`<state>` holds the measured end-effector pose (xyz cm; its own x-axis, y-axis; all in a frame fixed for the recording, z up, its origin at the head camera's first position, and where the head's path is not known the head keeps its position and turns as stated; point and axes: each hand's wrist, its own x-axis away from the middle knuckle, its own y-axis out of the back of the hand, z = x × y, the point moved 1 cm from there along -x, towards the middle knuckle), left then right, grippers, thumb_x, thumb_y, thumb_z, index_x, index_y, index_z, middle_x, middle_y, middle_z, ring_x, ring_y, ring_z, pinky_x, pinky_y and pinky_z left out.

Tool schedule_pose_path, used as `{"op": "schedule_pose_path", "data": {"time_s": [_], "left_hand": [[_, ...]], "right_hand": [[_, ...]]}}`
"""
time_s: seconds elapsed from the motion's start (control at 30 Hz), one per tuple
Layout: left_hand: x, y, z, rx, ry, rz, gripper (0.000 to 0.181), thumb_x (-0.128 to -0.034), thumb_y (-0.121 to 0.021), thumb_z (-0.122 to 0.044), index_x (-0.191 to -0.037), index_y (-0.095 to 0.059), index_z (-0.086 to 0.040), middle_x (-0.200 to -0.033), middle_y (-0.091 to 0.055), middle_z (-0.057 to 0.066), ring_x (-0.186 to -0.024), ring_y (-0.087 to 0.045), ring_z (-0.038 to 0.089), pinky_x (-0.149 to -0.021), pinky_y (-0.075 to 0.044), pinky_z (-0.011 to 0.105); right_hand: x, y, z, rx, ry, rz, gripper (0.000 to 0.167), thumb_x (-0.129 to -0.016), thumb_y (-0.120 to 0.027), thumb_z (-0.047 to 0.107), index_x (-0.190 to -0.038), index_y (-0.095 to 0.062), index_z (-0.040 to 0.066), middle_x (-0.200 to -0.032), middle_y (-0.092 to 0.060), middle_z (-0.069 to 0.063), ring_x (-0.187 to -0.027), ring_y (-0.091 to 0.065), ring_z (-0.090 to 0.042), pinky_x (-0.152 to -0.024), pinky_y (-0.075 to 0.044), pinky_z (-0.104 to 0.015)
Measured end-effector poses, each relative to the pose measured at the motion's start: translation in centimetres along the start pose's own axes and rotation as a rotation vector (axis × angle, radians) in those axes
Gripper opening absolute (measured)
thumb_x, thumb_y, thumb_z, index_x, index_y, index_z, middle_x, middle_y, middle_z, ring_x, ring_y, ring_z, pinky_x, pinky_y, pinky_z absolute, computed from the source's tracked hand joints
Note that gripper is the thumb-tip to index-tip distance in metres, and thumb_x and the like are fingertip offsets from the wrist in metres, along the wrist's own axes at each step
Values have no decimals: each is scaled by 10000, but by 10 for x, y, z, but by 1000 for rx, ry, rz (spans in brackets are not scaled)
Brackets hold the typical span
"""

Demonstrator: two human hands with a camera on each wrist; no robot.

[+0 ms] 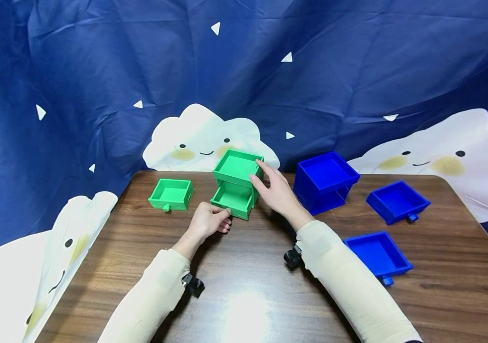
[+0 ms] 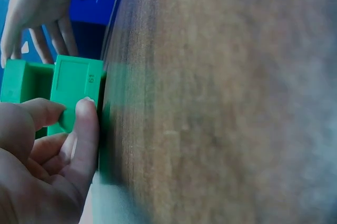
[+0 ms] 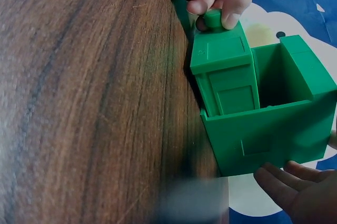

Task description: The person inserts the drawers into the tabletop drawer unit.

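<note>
A small green cabinet (image 1: 238, 166) stands toward the back of the table, with a green drawer (image 1: 233, 209) sticking partway out of its lower opening. My left hand (image 1: 203, 224) pinches the round knob (image 3: 213, 19) on that drawer's front between thumb and fingers. Above the drawer, the cabinet's upper opening shows as a dark gap in the right wrist view. My right hand (image 1: 277, 191) rests its extended fingers against the cabinet's right side. Left of the cabinet, a second green drawer (image 1: 172, 193) lies on the table, knob toward me.
A blue cabinet (image 1: 327, 172) with open fronts stands right of the green one. Two blue drawers lie out on the right: a farther drawer (image 1: 398, 202) and a nearer drawer (image 1: 377, 255) by my right sleeve. A blue cloth (image 1: 244, 71) hangs behind the table.
</note>
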<state>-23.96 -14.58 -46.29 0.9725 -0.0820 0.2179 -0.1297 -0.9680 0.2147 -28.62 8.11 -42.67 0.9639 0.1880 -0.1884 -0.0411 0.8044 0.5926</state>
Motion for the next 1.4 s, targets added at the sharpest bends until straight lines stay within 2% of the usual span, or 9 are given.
{"op": "schedule_pose_path", "data": {"time_s": [0.77, 1.4], "left_hand": [[-15, -4, -5, -6, -12, 5, 266, -1031, -672, -59, -1032, -767, 189, -666, -722, 76, -543, -684, 102, -564, -616, 248], [-25, -7, -7, -40, -30, -19, 267, -1029, -675, -71, -1015, -779, 175, -653, -718, 84, -518, -671, 95, -552, -616, 256]], "right_hand": [[0, -1, -1, -16, 16, -22, 635, -1101, -553, 497, -1665, -430, 232, -1640, -482, -208, -1399, -602, -405, -1173, -493, -556], [0, -2, -1, -18, 14, -17, 639, -1103, -550, 503, -1670, -421, 239, -1646, -476, -203, -1412, -588, -419, -1169, -492, -574]]}}
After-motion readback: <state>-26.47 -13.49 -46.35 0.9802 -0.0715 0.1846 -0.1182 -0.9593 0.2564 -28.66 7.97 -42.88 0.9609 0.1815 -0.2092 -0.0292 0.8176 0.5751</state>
